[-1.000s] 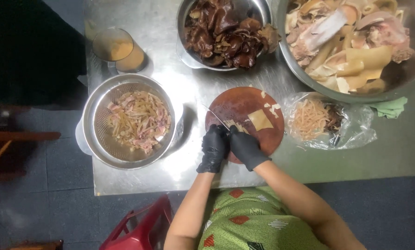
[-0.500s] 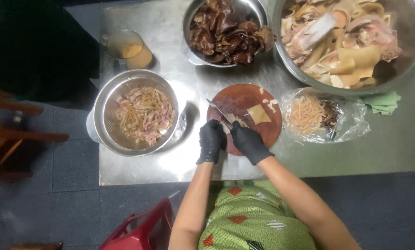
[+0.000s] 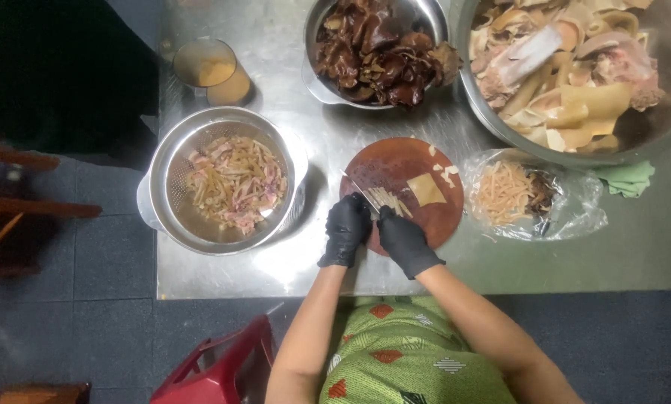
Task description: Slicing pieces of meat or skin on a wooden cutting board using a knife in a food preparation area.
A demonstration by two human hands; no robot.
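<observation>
The knife (image 3: 362,191) lies slanted on the round brown cutting board (image 3: 425,217), and its blade points toward 10 o'clock. We hold its handle tight in our left hand (image 3: 346,230), with the fingers curled shut around it. The hand has a black glove on it.

Our right hand (image 3: 403,241) is just beside the left one, at its 3 o'clock side. It has a black glove too. Its fingers press down on a little pile of pale strips (image 3: 389,202). The blade sits right at the 9 o'clock edge of that pile, touching it, just above our fingertips.

A flat pale square piece (image 3: 426,189) lies on the board at 3 o'clock from the strips. The board rests on a shiny metal surface (image 3: 276,269).

At 9 o'clock from the board we see a metal strainer bowl (image 3: 163,217) full of cut strips. At 12 o'clock stands a bowl of dark brown pieces (image 3: 380,49). At 1 o'clock is a very big bowl (image 3: 650,142) of pale pieces. At 3 o'clock lies a clear plastic bag (image 3: 575,213) with more cut strips in it. A plastic cup (image 3: 212,71) stands far off at 10 o'clock.
</observation>
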